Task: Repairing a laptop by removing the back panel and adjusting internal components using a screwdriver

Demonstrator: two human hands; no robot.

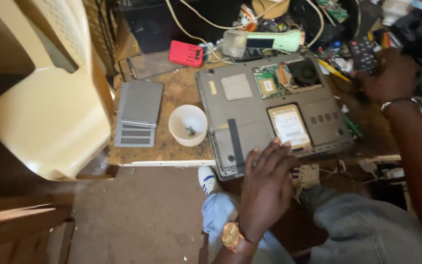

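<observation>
Two hands work over an upturned laptop (269, 110) lying at the tabletop's (179, 90) near edge, its covers off. With fingers spread, the left hand (265, 183) presses on its near edge, while the right hand (391, 76) reaches among clutter at the far right; I cannot tell its grip. Left of the laptop stand a white bowl (187, 125) and a grey panel (138, 113).
</observation>
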